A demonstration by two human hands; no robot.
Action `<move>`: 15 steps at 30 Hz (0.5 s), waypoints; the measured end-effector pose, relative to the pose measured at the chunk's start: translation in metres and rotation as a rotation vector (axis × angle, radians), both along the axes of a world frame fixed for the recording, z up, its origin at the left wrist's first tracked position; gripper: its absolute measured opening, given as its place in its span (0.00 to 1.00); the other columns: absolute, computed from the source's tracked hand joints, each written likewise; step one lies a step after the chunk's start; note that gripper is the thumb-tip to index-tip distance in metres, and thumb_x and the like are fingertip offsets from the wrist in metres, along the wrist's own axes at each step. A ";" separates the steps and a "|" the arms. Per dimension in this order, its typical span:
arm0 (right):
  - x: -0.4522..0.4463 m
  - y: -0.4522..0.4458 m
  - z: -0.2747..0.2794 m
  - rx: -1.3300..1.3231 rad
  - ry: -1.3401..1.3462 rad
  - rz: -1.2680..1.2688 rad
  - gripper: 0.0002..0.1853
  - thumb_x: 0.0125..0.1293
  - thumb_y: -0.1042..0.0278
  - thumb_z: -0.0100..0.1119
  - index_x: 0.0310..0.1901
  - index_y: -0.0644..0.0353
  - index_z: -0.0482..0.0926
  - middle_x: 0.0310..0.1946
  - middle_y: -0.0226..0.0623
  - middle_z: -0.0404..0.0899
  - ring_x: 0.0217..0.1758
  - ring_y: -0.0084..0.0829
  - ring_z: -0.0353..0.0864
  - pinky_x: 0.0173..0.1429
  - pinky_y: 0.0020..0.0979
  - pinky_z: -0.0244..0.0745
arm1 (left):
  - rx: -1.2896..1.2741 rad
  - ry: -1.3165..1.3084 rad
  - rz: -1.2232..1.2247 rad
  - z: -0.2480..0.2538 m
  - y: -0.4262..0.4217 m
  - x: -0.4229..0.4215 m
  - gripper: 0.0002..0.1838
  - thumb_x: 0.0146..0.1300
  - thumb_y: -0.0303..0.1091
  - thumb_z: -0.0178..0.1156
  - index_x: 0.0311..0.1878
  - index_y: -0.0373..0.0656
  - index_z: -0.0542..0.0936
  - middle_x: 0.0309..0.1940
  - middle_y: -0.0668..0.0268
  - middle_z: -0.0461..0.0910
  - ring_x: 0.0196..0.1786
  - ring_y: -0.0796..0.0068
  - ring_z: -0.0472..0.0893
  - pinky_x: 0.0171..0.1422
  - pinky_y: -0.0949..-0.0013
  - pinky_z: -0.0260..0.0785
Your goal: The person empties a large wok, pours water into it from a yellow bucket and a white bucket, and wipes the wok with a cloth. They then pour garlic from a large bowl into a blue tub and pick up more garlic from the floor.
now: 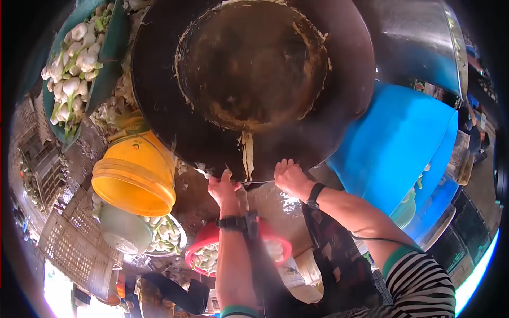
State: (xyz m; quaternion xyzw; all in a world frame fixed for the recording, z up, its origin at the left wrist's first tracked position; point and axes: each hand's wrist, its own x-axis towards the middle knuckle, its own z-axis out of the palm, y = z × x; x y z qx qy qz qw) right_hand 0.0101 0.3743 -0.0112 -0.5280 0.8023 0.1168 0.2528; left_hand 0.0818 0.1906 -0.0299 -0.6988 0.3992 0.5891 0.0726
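A large dark round pan (344,100) fills the top middle of the head view. Its brown centre is ringed by a pale flaking crust, and a whitish strip runs from there to the near rim. My left hand (225,192) is at that rim, thumb up and fingers bent round the edge. A small pale scrap (202,170) lies just beside it. Further right, my right hand (291,177) has its fingers curled over the same rim. Below my left wrist sits a red basin (289,253) with white garlic bulbs in it, partly hidden by my forearm.
To the left are a tipped yellow bucket (132,172), a green container (114,69) of garlic bulbs and a beige plastic crate (74,246). A pale bowl (124,230) rests by more garlic. At right stand a blue tub (392,153) and a metal vessel (419,42).
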 end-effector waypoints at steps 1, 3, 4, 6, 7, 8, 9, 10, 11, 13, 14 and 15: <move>-0.002 0.000 0.008 -0.010 -0.032 -0.014 0.09 0.42 0.68 0.54 0.23 0.67 0.71 0.19 0.35 0.66 0.24 0.28 0.67 0.18 0.27 0.62 | 0.000 -0.008 0.004 0.009 -0.001 -0.004 0.10 0.51 0.26 0.61 0.32 0.38 0.68 0.21 0.61 0.73 0.16 0.73 0.74 0.15 0.77 0.68; -0.012 0.005 0.028 -0.051 -0.099 -0.087 0.09 0.42 0.69 0.55 0.22 0.67 0.72 0.19 0.38 0.70 0.23 0.32 0.71 0.18 0.30 0.66 | -0.008 -0.008 0.009 0.035 -0.001 -0.017 0.10 0.50 0.26 0.60 0.30 0.37 0.67 0.18 0.61 0.72 0.12 0.74 0.72 0.12 0.75 0.66; -0.017 0.012 0.044 -0.064 -0.143 -0.115 0.09 0.42 0.69 0.55 0.22 0.66 0.72 0.19 0.38 0.70 0.23 0.32 0.71 0.18 0.30 0.66 | -0.053 0.035 0.036 0.052 0.002 -0.025 0.09 0.48 0.26 0.61 0.25 0.37 0.69 0.12 0.62 0.71 0.10 0.75 0.70 0.11 0.75 0.64; -0.059 0.017 0.107 -0.070 -0.198 -0.115 0.08 0.43 0.69 0.54 0.23 0.64 0.71 0.20 0.39 0.71 0.23 0.33 0.73 0.20 0.31 0.68 | -0.081 0.136 -0.083 0.127 -0.002 -0.065 0.10 0.48 0.26 0.62 0.20 0.38 0.69 0.11 0.62 0.71 0.10 0.76 0.70 0.12 0.76 0.63; -0.083 0.022 0.141 -0.052 -0.240 -0.089 0.07 0.44 0.69 0.54 0.24 0.64 0.71 0.20 0.40 0.72 0.24 0.35 0.75 0.22 0.32 0.69 | -0.099 0.177 -0.141 0.153 -0.001 -0.076 0.11 0.48 0.26 0.62 0.18 0.38 0.69 0.11 0.62 0.71 0.10 0.76 0.70 0.12 0.76 0.62; -0.097 0.032 0.163 -0.078 -0.276 -0.132 0.07 0.44 0.70 0.54 0.26 0.63 0.71 0.21 0.39 0.73 0.26 0.35 0.76 0.24 0.33 0.70 | -0.128 0.251 -0.168 0.165 0.004 -0.081 0.15 0.49 0.27 0.63 0.13 0.39 0.68 0.10 0.63 0.71 0.09 0.79 0.69 0.13 0.77 0.61; -0.113 0.041 0.180 -0.107 -0.308 -0.172 0.08 0.44 0.71 0.55 0.28 0.63 0.72 0.22 0.38 0.73 0.28 0.36 0.78 0.26 0.34 0.71 | -0.196 0.287 -0.373 0.175 0.008 -0.086 0.16 0.51 0.28 0.64 0.13 0.39 0.68 0.11 0.64 0.72 0.11 0.81 0.69 0.14 0.77 0.63; -0.130 0.046 0.201 -0.079 -0.303 -0.228 0.08 0.43 0.72 0.55 0.28 0.62 0.73 0.23 0.38 0.74 0.30 0.37 0.78 0.28 0.35 0.72 | -0.272 0.342 -0.452 0.180 0.019 -0.090 0.16 0.52 0.30 0.64 0.14 0.37 0.70 0.11 0.65 0.72 0.12 0.82 0.70 0.15 0.77 0.63; -0.141 0.052 0.217 -0.044 -0.304 -0.285 0.08 0.42 0.73 0.56 0.28 0.61 0.73 0.24 0.38 0.75 0.32 0.38 0.78 0.30 0.37 0.72 | -0.250 0.390 -0.484 0.201 0.028 -0.108 0.15 0.52 0.30 0.63 0.16 0.35 0.72 0.11 0.65 0.72 0.13 0.83 0.70 0.16 0.78 0.63; -0.142 0.078 0.218 -0.136 -0.215 -0.428 0.08 0.40 0.74 0.56 0.27 0.60 0.73 0.25 0.38 0.75 0.32 0.40 0.78 0.32 0.39 0.71 | -0.135 0.563 -0.426 0.228 0.041 -0.134 0.13 0.52 0.30 0.62 0.17 0.34 0.73 0.12 0.64 0.73 0.13 0.82 0.70 0.16 0.78 0.63; -0.142 0.082 0.215 -0.181 -0.168 -0.498 0.08 0.40 0.74 0.56 0.26 0.59 0.73 0.25 0.39 0.75 0.33 0.40 0.77 0.32 0.39 0.71 | -0.135 0.522 -0.387 0.230 0.049 -0.137 0.13 0.51 0.30 0.61 0.16 0.34 0.72 0.12 0.64 0.73 0.13 0.82 0.70 0.16 0.78 0.63; -0.140 0.085 0.211 -0.149 -0.171 -0.496 0.08 0.40 0.74 0.56 0.26 0.59 0.73 0.25 0.39 0.75 0.33 0.41 0.77 0.33 0.40 0.71 | -0.131 0.477 -0.348 0.229 0.057 -0.138 0.13 0.51 0.30 0.61 0.16 0.34 0.72 0.13 0.64 0.73 0.13 0.82 0.70 0.16 0.78 0.63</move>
